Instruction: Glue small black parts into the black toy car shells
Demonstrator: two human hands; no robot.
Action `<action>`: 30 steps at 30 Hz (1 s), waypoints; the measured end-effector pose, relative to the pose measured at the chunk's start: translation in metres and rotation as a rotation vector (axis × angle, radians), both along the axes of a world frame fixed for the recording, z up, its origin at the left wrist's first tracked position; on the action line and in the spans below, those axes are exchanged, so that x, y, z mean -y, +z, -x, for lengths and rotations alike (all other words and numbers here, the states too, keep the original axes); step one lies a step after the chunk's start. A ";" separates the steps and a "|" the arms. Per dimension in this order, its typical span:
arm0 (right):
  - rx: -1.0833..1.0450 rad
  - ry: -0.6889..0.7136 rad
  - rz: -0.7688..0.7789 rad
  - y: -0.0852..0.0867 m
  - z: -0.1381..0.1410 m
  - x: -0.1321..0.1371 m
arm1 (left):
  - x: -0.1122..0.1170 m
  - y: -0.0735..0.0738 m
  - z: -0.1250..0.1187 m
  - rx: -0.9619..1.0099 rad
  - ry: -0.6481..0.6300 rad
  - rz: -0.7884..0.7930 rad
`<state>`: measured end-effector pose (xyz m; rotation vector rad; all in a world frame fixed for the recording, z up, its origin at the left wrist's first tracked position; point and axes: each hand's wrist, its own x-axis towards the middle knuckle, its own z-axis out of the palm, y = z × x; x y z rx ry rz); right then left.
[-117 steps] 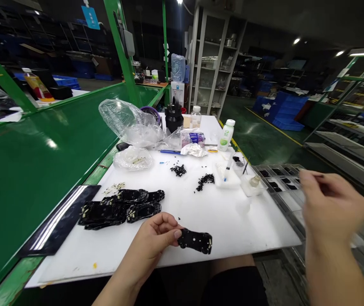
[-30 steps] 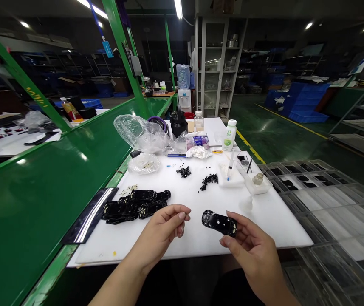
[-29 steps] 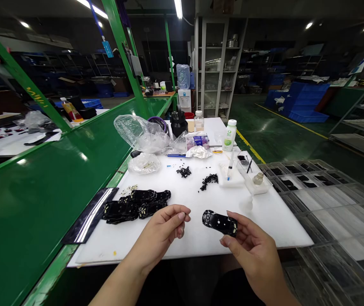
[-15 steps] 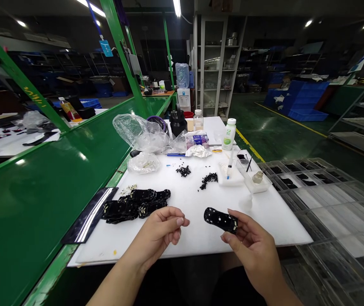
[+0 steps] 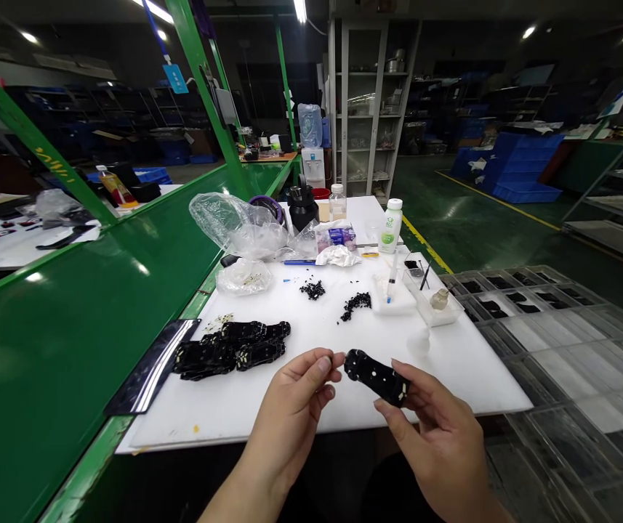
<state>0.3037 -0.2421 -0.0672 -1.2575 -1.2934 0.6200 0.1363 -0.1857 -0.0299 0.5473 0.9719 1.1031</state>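
The right hand (image 5: 436,428) is closed on a black plastic part (image 5: 375,373). It pinches the part's right end between thumb and fingers and holds it just above the near edge of the white desk (image 5: 469,378). The left hand (image 5: 294,407) is just left of it. Its thumb and forefinger are pinched together at the part's left end, but I cannot tell whether they hold some tiny piece.

The part looks light, thin and stiff, a moulded piece dotted with small holes. It should take a firm pinch at either end or along its edges, and its glossy face may be slippery.

A pile of similar black parts (image 5: 229,352) lies ahead of the left hand, to its left. Beyond both hands are 2 heaps of small black pieces (image 5: 355,306), well apart from the fingers. A syringe (image 5: 391,280) rests on a white tray (image 5: 395,303) ahead of the right hand. Clear compartment trays (image 5: 534,327) spread out to that hand's right.
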 end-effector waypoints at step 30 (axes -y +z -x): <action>0.151 -0.001 -0.196 -0.008 0.017 0.002 | 0.002 -0.008 -0.013 0.118 0.093 0.087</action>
